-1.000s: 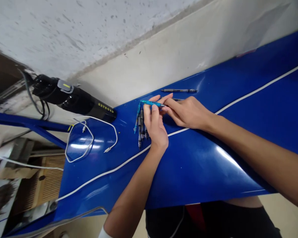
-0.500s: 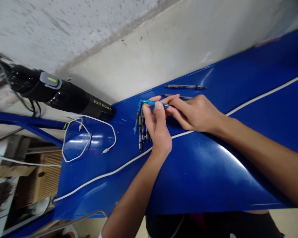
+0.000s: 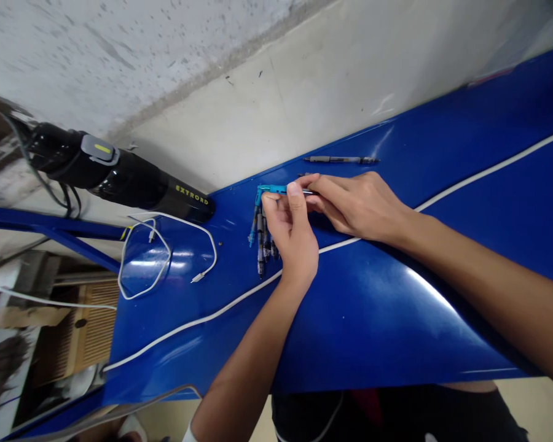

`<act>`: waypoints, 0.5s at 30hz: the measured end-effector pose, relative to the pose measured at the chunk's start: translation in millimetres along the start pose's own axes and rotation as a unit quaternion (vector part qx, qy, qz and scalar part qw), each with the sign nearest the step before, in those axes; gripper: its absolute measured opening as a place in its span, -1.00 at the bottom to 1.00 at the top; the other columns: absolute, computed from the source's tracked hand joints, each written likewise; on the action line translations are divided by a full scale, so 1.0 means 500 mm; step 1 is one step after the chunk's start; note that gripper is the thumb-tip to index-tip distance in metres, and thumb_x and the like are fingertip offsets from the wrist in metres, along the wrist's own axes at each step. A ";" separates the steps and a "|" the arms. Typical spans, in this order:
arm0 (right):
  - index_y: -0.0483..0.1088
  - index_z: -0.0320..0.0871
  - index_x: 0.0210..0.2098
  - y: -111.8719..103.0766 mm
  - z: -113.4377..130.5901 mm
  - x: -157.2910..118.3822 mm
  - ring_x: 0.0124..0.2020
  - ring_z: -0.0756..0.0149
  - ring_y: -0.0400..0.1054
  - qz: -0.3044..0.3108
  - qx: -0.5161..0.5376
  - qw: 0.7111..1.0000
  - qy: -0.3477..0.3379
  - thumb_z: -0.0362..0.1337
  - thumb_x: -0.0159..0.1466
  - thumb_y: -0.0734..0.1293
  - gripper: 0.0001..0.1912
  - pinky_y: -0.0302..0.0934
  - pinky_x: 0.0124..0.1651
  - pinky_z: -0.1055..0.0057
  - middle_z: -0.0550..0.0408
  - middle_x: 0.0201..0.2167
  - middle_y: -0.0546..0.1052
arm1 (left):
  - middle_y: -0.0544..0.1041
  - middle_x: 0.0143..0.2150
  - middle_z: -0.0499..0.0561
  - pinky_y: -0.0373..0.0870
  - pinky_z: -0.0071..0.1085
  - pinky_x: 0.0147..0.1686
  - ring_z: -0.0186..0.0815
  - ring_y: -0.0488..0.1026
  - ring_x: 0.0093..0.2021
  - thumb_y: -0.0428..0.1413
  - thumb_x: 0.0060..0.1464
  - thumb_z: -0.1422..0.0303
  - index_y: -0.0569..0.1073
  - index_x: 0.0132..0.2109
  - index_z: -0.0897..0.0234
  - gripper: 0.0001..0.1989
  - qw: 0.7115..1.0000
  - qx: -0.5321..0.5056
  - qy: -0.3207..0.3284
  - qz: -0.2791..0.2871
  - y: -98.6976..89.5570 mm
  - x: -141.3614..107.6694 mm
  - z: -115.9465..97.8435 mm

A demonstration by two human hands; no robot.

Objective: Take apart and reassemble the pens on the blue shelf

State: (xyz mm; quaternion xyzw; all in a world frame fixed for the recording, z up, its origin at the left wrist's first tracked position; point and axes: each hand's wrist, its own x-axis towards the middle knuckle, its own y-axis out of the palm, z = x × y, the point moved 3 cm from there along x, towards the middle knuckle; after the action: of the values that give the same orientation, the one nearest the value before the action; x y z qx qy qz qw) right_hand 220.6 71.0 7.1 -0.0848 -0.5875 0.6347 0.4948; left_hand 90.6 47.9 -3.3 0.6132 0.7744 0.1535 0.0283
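Observation:
My left hand [image 3: 295, 239] is closed on a light blue pen [image 3: 276, 189], its thumb pressed along the barrel. My right hand [image 3: 354, 202] pinches the pen's thin right end, where a narrow dark stretch shows; its fingers hide the tip. Just left of and partly beneath my left hand lie several pens: another light blue pen [image 3: 252, 233] and a grey-and-black pen [image 3: 260, 252] are the plainest. Towards the wall rests a grey-gripped pen [image 3: 341, 159], and one more behind my right hand is mostly covered.
A blue table [image 3: 373, 325] runs along a pale wall [image 3: 239, 135]. One white cable [image 3: 212, 318] crosses it beneath my right forearm. On the left are a coiled white charging cable [image 3: 170, 252] and a black bottle [image 3: 156, 190] by the wall.
My right fingers have shifted slightly at the pen's end, with a thin dark stretch now showing. The pen behind my right hand is more covered. The camera view has shifted a little.

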 end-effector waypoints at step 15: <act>0.47 -0.20 -0.13 0.007 -0.006 0.000 -0.39 0.27 0.44 -0.060 -0.016 0.998 -0.025 -0.15 0.64 0.02 -0.53 -0.12 -0.42 0.31 0.00 -0.32 0.61 | 0.59 -0.09 -0.02 0.50 -0.42 -0.20 -0.37 0.58 -0.19 0.15 0.40 -0.01 0.40 -0.11 0.17 -0.66 0.998 0.016 0.053 -0.013 -0.011 0.010 0.020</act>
State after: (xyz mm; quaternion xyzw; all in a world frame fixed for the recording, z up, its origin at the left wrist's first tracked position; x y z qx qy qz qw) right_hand 220.8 73.8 3.3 -0.0413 -0.6138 0.5964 0.5156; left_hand 86.6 53.5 -13.4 0.5945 0.7850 0.1731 -0.0205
